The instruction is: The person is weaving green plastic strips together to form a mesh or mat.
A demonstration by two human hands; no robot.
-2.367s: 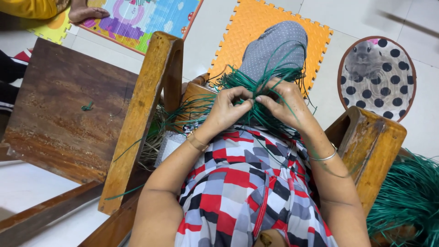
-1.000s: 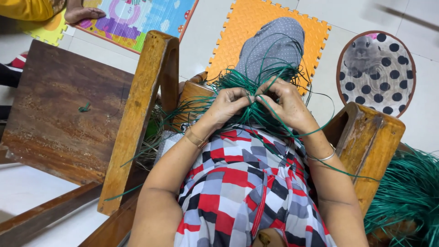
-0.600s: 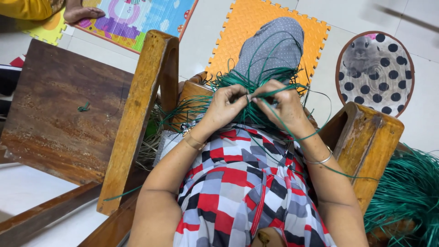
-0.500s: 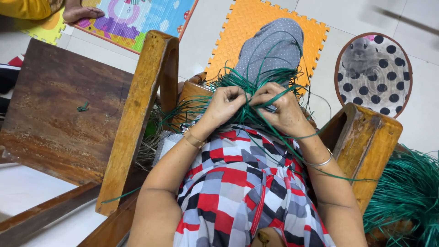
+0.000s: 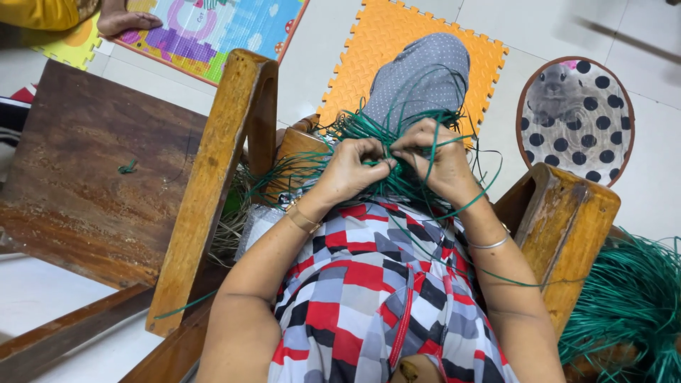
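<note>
Right between both hands (image 5: 394, 164), green strands (image 5: 397, 186)

My right hand (image 5: 438, 157) has drawn closer to my left hand (image 5: 355, 169) over the green strands (image 5: 397, 181), fingertips now nearly meeting, one strand looping wider.

Red, grey and white checked garment, thin bangles on both wrists

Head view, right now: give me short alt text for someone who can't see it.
Seen from above, a person's left hand and right hand pinch thin green strands together over their lap, fingertips almost meeting. They sit between wooden chair arms, with a loose heap of green strands at lower right and an orange foam mat on the tiled floor ahead.
</note>
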